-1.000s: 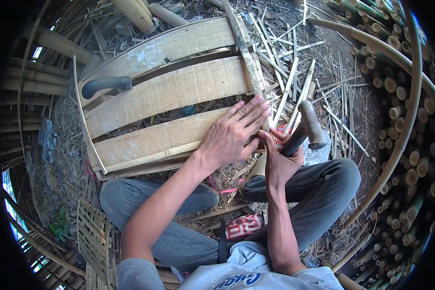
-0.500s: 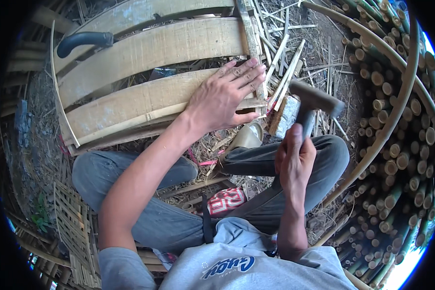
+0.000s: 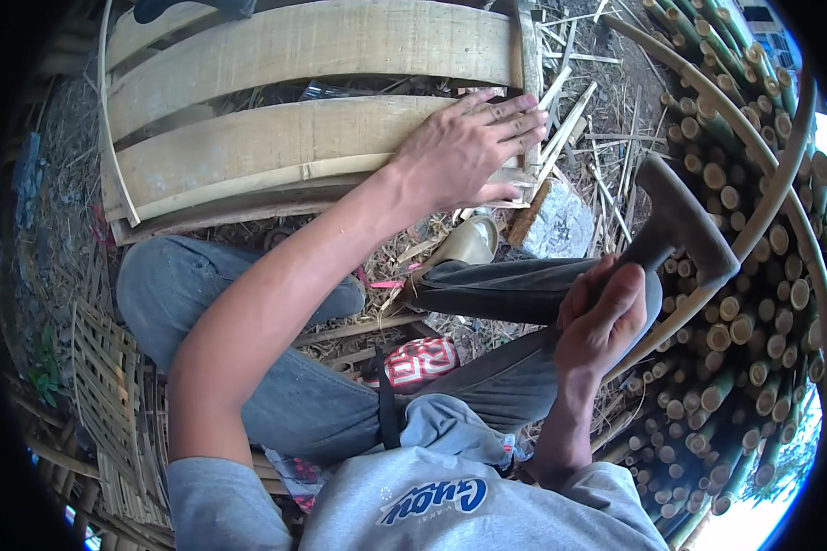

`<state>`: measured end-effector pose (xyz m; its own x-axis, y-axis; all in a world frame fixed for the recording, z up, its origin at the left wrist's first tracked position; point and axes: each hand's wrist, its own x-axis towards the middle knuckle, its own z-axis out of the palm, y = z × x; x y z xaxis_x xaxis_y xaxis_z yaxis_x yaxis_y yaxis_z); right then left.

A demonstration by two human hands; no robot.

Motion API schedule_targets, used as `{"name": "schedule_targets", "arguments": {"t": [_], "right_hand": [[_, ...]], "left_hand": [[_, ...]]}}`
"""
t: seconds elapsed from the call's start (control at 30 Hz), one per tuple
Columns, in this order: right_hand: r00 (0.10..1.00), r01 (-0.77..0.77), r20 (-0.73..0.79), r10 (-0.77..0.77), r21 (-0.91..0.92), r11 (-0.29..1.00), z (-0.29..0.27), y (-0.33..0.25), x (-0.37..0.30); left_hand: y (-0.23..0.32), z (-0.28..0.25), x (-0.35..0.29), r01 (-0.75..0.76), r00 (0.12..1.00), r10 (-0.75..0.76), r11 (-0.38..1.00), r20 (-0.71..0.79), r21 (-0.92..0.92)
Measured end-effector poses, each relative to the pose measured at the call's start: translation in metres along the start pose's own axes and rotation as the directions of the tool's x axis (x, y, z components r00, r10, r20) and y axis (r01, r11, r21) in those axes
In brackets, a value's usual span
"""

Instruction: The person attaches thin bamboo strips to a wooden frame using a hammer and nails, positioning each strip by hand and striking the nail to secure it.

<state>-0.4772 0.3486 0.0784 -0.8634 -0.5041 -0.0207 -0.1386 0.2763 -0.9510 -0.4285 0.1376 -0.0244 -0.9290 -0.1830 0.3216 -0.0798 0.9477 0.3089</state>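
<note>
A slatted panel (image 3: 266, 142) of broad, pale bamboo-like strips lies across the ground in front of me. My left hand (image 3: 464, 151) rests on its right end, palm down with fingers stretched across the upright end piece (image 3: 527, 55). Raised over my right knee, my right hand (image 3: 606, 308) is closed around the handle of a dark hammer (image 3: 685, 220). The hammer's head points up and to the right, apart from the panel. A block wrapped in silvery material (image 3: 557, 225) lies beyond my right shin, just below the panel's right corner.
Stacked cut bamboo poles (image 3: 735, 321) fill the right side, with a long curved pole (image 3: 698, 69) in front. Thin split strips (image 3: 565, 124) litter the ground beyond the panel. A woven bamboo mat (image 3: 110, 395) lies at left. A dark curved object (image 3: 193, 7) sits on the panel's far side.
My right hand and the hammer have moved right and up toward the camera, away from the panel. My left hand stays on the panel's end. The view has shifted slightly.
</note>
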Motion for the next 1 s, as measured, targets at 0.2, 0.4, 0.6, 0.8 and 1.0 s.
{"name": "schedule_targets", "arguments": {"t": [0.2,0.4,0.6,0.8,1.0], "right_hand": [[0.972,-0.142,0.149,0.183,-0.25,0.958,0.005,0.049,0.012],[0.97,-0.192,0.114,0.216,-0.188,0.963,0.008,0.063,0.013],[0.968,-0.224,0.085,0.238,-0.15,0.963,0.003,0.061,0.017],[0.974,-0.155,0.136,0.18,-0.176,0.972,0.0,0.046,0.023],[0.993,-0.017,0.111,0.032,-0.131,0.991,-0.003,0.025,0.021]], "left_hand": [[0.0,0.005,0.005,-0.002,0.999,0.002,1.0,-0.041,0.016],[0.002,0.006,0.003,0.012,0.999,-0.011,0.999,-0.041,0.033],[0.005,0.003,0.006,0.055,0.998,-0.055,0.998,-0.036,-0.011],[0.006,0.003,0.006,0.064,0.997,-0.064,0.998,-0.053,0.0],[0.006,0.005,0.008,0.028,0.998,-0.026,0.999,-0.054,0.035]]}}
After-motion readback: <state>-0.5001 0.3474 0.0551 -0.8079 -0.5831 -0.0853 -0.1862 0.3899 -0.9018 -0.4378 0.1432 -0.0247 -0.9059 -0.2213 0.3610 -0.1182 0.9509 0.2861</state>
